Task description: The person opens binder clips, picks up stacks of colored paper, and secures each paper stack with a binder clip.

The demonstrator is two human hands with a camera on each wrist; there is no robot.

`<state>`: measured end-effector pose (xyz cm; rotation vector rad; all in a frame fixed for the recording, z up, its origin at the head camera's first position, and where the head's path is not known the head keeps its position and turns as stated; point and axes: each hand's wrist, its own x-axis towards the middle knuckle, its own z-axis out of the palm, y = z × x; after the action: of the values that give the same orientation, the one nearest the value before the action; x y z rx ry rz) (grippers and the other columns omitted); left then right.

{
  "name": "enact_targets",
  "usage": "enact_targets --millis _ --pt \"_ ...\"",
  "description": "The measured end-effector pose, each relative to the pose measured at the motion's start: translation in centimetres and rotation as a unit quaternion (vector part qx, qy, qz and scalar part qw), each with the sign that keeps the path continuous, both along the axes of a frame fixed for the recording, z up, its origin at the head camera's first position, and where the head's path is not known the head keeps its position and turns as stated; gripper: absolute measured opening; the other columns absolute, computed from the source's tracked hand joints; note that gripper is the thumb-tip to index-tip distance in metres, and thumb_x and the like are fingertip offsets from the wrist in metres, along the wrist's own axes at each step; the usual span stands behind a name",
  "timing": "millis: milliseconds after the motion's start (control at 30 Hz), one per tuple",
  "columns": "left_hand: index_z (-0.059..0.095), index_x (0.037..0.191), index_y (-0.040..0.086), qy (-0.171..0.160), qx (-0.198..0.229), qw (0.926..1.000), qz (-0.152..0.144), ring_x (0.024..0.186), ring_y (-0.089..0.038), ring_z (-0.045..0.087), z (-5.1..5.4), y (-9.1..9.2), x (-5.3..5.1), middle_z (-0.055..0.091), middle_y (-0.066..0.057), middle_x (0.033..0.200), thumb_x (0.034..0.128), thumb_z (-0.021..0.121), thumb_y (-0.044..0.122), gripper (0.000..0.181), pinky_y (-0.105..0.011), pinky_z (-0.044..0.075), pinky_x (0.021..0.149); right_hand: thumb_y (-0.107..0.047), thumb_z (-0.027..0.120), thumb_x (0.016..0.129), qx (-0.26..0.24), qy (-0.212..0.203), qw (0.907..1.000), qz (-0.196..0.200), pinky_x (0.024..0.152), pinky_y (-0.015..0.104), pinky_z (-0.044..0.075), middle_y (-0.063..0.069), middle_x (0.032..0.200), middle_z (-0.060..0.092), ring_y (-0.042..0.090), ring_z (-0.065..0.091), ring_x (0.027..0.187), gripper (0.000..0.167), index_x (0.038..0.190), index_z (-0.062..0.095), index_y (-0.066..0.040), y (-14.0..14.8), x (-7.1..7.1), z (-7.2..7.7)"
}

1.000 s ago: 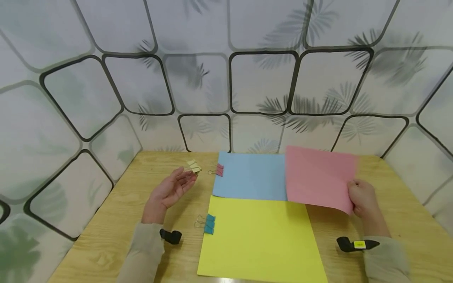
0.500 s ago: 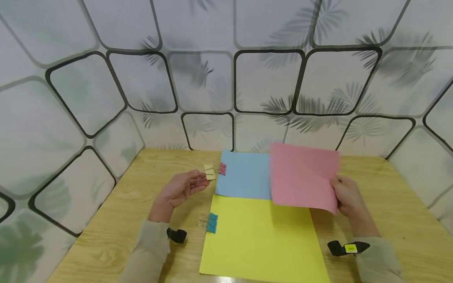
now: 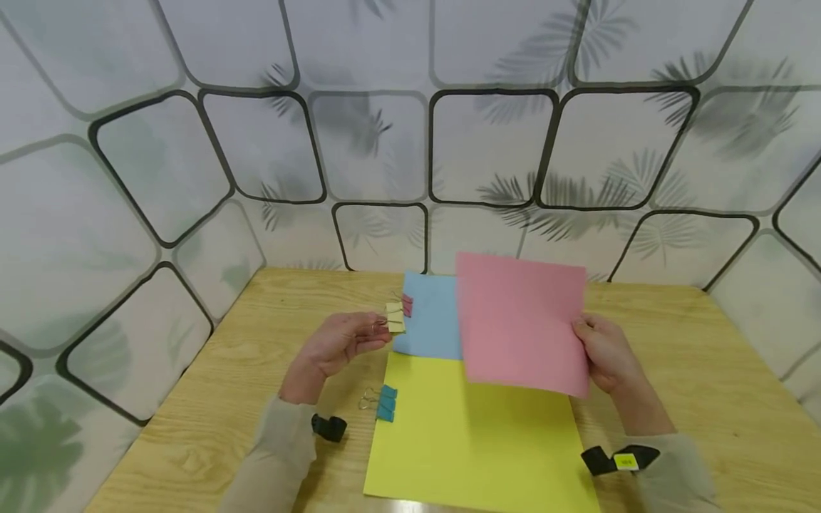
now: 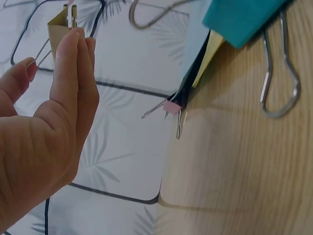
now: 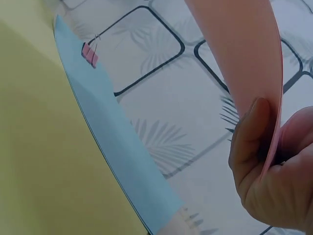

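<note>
My left hand [image 3: 340, 347] pinches a pale yellow binder clip [image 3: 395, 318] by its wire handles, thumb on one side and fingers on the other, as the left wrist view [image 4: 58, 36] confirms. In my right hand [image 3: 609, 356] is a pink sheet [image 3: 522, 324], gripped at its right edge and raised above the table. It covers part of a blue sheet [image 3: 426, 328] and overlaps the far part of a yellow sheet [image 3: 474, 449]. A pink binder clip [image 3: 408, 306] sits on the blue sheet's left edge, just behind the yellow clip. Nearer, a teal binder clip [image 3: 387, 404] bites the yellow sheet's left edge.
All the sheets are over a wooden table [image 3: 192, 427]. Behind it rises a pale wall covering [image 3: 487, 149] with dark outlined shapes and leaf prints. Each wrist wears a black strap, the left one [image 3: 329, 427] and the right one [image 3: 618, 459].
Both hands have come closer together. My right hand has carried the pink sheet leftward over the blue one; my left hand has brought the yellow clip rightward to the blue sheet's left edge.
</note>
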<state>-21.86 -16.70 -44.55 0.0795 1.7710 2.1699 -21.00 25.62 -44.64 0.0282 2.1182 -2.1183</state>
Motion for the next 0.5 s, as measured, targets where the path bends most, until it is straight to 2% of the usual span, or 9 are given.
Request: enact_targets --millis 67,267,500 --pt "0.046 0.133 -0.021 0.003 -0.005 1.0 -0.002 0.091 -0.015 0.071 0.1 0.5 0.2 0.067 -0.01 0.101 0.1037 0.049 0.009 0.041 -0.026 0.056 0.084 -0.024 0.036 0.109 -0.01 -0.005 0.9999 0.012 0.067 0.026 0.055 -0.007 0.086 0.061 0.005 0.063 0.077 0.035 0.126 0.043 0.005 -0.4 0.2 0.1" --pt "0.046 0.134 -0.02 0.009 0.0 0.9999 -0.008 0.091 -0.015 0.071 0.5 1.7 0.8 0.067 -0.01 0.104 0.1032 0.049 0.009 0.042 -0.025 0.057 0.083 -0.023 0.037 0.109 -0.03 -0.016 0.999 0.028 0.065 0.027 0.055 -0.004 0.084 0.06 0.007 0.062 0.073 0.024 0.107 0.052 -0.005 -1.2 0.4 0.2" --pt "0.046 0.132 -0.022 0.002 0.02 0.9995 -0.025 0.087 -0.015 0.072 0.7 2.9 1.2 0.07 -0.008 0.095 0.1023 0.05 0.007 0.042 -0.025 0.057 0.081 -0.021 0.038 0.109 -0.022 -0.013 0.9996 0.015 0.067 0.025 0.055 -0.007 0.086 0.059 0.005 0.061 0.076 0.02 0.111 0.05 -0.005 -2.0 0.4 0.0"
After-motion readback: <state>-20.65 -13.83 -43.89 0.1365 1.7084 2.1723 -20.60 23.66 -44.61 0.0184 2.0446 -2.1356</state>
